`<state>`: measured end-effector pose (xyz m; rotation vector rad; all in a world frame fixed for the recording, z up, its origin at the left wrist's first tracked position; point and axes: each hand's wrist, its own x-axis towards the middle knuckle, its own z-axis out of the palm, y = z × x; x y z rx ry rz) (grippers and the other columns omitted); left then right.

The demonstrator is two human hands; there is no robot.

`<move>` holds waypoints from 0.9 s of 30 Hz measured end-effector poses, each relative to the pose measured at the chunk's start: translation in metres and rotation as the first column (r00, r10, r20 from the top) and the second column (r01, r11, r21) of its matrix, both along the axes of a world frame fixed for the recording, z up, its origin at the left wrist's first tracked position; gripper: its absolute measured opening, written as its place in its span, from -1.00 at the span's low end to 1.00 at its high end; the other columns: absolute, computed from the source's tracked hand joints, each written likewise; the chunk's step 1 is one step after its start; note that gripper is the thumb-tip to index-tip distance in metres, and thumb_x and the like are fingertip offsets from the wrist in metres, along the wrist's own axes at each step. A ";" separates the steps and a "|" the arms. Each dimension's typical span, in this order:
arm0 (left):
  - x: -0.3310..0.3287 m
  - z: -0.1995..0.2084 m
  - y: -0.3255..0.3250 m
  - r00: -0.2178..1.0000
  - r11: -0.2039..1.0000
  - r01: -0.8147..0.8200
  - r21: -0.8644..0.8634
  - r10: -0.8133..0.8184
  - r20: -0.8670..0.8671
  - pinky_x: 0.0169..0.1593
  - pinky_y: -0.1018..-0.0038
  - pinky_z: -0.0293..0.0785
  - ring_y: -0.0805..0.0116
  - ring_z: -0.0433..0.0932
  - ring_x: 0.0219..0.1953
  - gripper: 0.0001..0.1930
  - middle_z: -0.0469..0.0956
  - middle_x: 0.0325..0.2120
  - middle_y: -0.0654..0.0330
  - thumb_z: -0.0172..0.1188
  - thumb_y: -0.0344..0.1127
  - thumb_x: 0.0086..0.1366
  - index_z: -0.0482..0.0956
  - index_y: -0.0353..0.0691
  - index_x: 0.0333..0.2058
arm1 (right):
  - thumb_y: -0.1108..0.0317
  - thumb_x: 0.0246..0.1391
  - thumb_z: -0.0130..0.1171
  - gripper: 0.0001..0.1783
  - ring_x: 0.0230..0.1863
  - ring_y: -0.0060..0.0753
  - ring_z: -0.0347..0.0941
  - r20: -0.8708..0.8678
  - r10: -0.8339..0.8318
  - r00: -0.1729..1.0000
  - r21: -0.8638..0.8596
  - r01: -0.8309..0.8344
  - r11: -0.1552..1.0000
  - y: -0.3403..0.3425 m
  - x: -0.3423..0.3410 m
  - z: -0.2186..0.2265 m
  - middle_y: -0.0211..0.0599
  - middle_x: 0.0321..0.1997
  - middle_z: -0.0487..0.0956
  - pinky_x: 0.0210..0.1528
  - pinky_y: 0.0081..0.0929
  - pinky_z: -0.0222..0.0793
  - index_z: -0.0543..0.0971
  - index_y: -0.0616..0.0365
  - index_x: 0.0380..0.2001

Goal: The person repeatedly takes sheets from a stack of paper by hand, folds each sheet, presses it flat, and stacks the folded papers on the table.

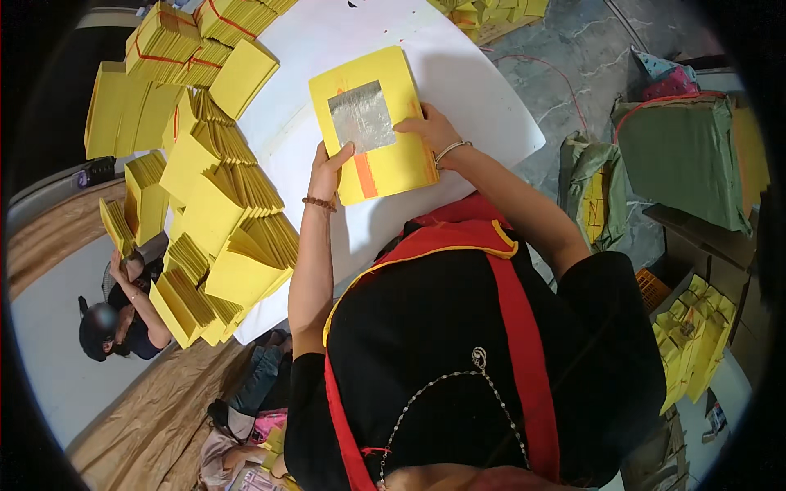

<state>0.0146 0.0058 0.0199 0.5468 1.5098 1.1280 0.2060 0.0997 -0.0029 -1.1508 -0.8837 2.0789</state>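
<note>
Over the white table, I hold a stack of yellow paper [385,69] between both hands. Its top sheet carries a silver foil square [362,116] and an orange-red stripe below it. My left hand [330,166] grips the lower left edge, thumb on top near the foil's corner. At the right edge is my right hand [431,135], its thumb lying on the top sheet by the foil. The fingers of both hands are partly hidden beneath the stack.
Folded yellow paper bundles [217,192] crowd the left side of the white table [483,102]. Red-banded bundles [164,41] stand farther back. Green sacks [679,155] and more yellow bundles [692,335] are at right. Another person [123,319] handles yellow paper at far left.
</note>
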 end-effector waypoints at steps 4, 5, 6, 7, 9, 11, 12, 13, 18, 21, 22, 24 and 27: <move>0.003 0.003 0.001 0.998 0.999 -0.038 -0.019 0.039 0.044 -0.03 0.44 0.38 0.31 0.44 -0.09 -0.49 0.41 -0.10 0.07 0.16 -0.33 0.18 0.21 -0.41 0.03 | 0.26 -0.28 0.28 -0.39 -0.28 -0.31 0.49 0.145 0.001 0.989 0.135 -0.021 0.991 -0.001 -0.004 -0.011 -0.11 -0.25 0.51 -0.25 -0.42 0.42 0.40 0.38 -0.12; 0.004 0.002 0.002 0.997 0.998 -0.051 -0.029 0.052 0.056 -0.02 0.47 0.36 0.33 0.44 -0.09 -0.47 0.42 -0.09 0.07 0.18 -0.35 0.16 0.20 -0.42 0.05 | 0.24 -0.28 0.26 -0.41 -0.28 -0.29 0.49 0.175 0.004 0.985 0.161 -0.033 0.986 0.001 -0.004 -0.013 -0.09 -0.27 0.52 -0.24 -0.41 0.42 0.42 0.38 -0.15; 0.005 0.001 0.001 0.996 0.997 -0.067 -0.031 0.068 0.056 -0.02 0.47 0.36 0.33 0.44 -0.09 -0.47 0.42 -0.09 0.07 0.18 -0.35 0.16 0.20 -0.42 0.05 | 0.24 -0.28 0.26 -0.41 -0.28 -0.29 0.49 0.175 0.020 0.984 0.159 -0.049 0.986 0.002 -0.003 -0.015 -0.09 -0.27 0.52 -0.24 -0.41 0.42 0.42 0.38 -0.15; 0.007 0.000 0.002 0.997 0.997 -0.074 -0.024 0.075 0.022 -0.02 0.48 0.36 0.34 0.44 -0.10 -0.46 0.42 -0.10 0.07 0.19 -0.35 0.16 0.20 -0.43 0.05 | 0.24 -0.28 0.26 -0.43 -0.28 -0.29 0.50 0.218 0.032 0.976 0.220 -0.081 0.972 0.004 -0.001 -0.018 -0.08 -0.29 0.52 -0.24 -0.40 0.42 0.43 0.37 -0.17; 0.009 -0.004 0.003 0.996 0.998 -0.069 -0.014 0.068 -0.058 -0.03 0.51 0.34 0.35 0.44 -0.12 -0.44 0.43 -0.10 0.09 0.20 -0.33 0.15 0.21 -0.44 0.06 | 0.23 -0.29 0.25 -0.45 -0.29 -0.28 0.50 0.263 0.059 0.963 0.276 -0.133 0.952 0.010 0.003 -0.020 -0.07 -0.30 0.53 -0.23 -0.39 0.42 0.45 0.37 -0.19; 0.010 -0.014 0.003 0.993 0.995 -0.096 0.015 0.097 -0.074 -0.04 0.50 0.35 0.33 0.45 -0.13 -0.46 0.46 -0.13 0.07 0.20 -0.31 0.13 0.25 -0.44 0.03 | 0.18 -0.20 0.23 -0.42 -0.27 -0.30 0.49 0.266 0.140 0.954 0.283 -0.216 0.934 0.017 0.006 -0.018 -0.10 -0.23 0.51 -0.24 -0.40 0.42 0.41 0.36 -0.12; 0.007 -0.021 0.003 0.990 0.993 -0.106 0.047 0.110 -0.092 -0.06 0.48 0.36 0.31 0.47 -0.15 -0.48 0.48 -0.16 0.05 0.21 -0.30 0.12 0.30 -0.44 0.01 | 0.18 -0.20 0.23 -0.42 -0.27 -0.30 0.49 0.272 0.161 0.949 0.280 -0.238 0.930 0.016 0.004 -0.007 -0.10 -0.23 0.51 -0.24 -0.40 0.42 0.41 0.36 -0.12; -0.001 -0.024 0.005 0.952 0.998 0.040 -0.048 -0.052 -0.300 -0.13 0.46 0.42 0.35 0.47 -0.16 -0.50 0.45 -0.17 0.06 0.16 -0.32 0.17 0.23 -0.48 0.00 | 0.15 -0.12 0.19 -0.42 -0.26 -0.33 0.48 0.186 0.130 0.974 0.177 -0.163 0.971 0.012 0.002 0.012 -0.13 -0.20 0.50 -0.24 -0.40 0.42 0.39 0.35 -0.09; 0.007 -0.031 0.003 0.922 0.991 -0.127 0.049 0.136 -0.362 -0.11 0.42 0.40 0.23 0.54 -0.22 -0.49 0.55 -0.24 -0.02 0.24 -0.22 0.05 0.40 -0.44 -0.08 | 0.08 0.08 0.04 -0.45 -0.26 -0.40 0.45 0.163 0.176 0.971 0.053 -0.187 0.981 0.027 -0.001 0.023 -0.23 -0.16 0.46 -0.26 -0.42 0.42 0.33 0.31 -0.02; 0.010 -0.025 -0.001 0.914 0.982 -0.180 0.051 0.186 -0.361 -0.11 0.43 0.41 0.24 0.54 -0.22 -0.44 0.54 -0.22 -0.03 0.25 -0.24 0.04 0.34 -0.48 -0.04 | -0.05 0.11 -0.04 -0.45 -0.23 -0.46 0.42 0.188 0.265 0.946 -0.021 -0.266 0.964 0.037 -0.005 0.035 -0.35 -0.18 0.49 -0.16 -0.50 0.34 0.37 0.17 -0.02; 0.011 -0.026 -0.004 0.929 0.974 -0.218 0.056 0.225 -0.294 -0.13 0.44 0.44 0.24 0.54 -0.22 -0.39 0.52 -0.21 -0.06 0.27 -0.26 0.03 0.27 -0.52 -0.02 | -0.06 0.10 -0.04 -0.46 -0.25 -0.48 0.42 0.217 0.299 0.929 -0.037 -0.299 0.954 0.041 -0.007 0.040 -0.35 -0.19 0.49 -0.17 -0.51 0.34 0.38 0.15 -0.03; 0.015 -0.020 -0.008 0.936 0.962 -0.267 0.061 0.274 -0.223 -0.15 0.44 0.46 0.24 0.53 -0.21 -0.34 0.50 -0.19 -0.09 0.29 -0.28 0.02 0.21 -0.55 0.00 | -0.06 0.10 -0.04 -0.47 -0.27 -0.50 0.42 0.249 0.343 0.906 -0.054 -0.340 0.939 0.047 -0.011 0.041 -0.36 -0.20 0.50 -0.18 -0.53 0.33 0.39 0.14 -0.03; 0.024 -0.007 -0.012 0.927 0.939 -0.341 0.048 0.344 -0.148 -0.18 0.44 0.50 0.23 0.53 -0.21 -0.28 0.45 -0.18 -0.13 0.32 -0.33 -0.01 0.11 -0.58 0.01 | 0.12 0.13 -0.02 -0.60 -0.36 -0.53 0.42 0.221 0.386 0.896 -0.091 -0.376 0.922 0.058 -0.020 0.030 -0.37 -0.33 0.48 -0.37 -0.49 0.40 0.41 0.23 -0.13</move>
